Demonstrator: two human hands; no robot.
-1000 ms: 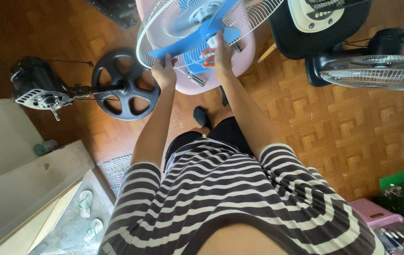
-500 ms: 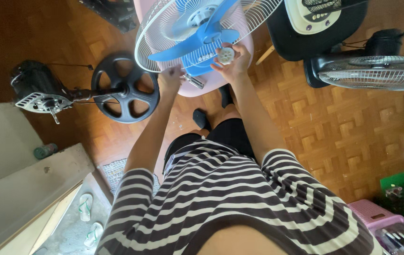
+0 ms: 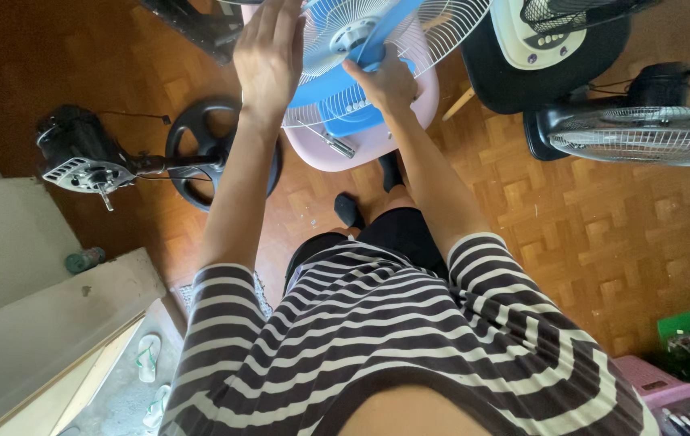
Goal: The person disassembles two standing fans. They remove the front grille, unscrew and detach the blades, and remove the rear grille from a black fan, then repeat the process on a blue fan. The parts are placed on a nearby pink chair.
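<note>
Steadying the work from both sides, I keep my left hand [image 3: 268,52] flat and open with fingers together against the left rim of the white wire guard [image 3: 442,28], while my right hand [image 3: 385,81] curls closed around something at the hub [image 3: 353,36] of the blue fan blade [image 3: 337,85]; what it pinches I cannot tell. Blade and guard lie face up on a pink stool [image 3: 418,109] in front of me, so the hub is within reach. Farther out on the wooden floor [image 3: 522,210] lie a black fan base [image 3: 192,153] with its motor [image 3: 83,157] to my left and another fan [image 3: 644,133] to my right.
</note>
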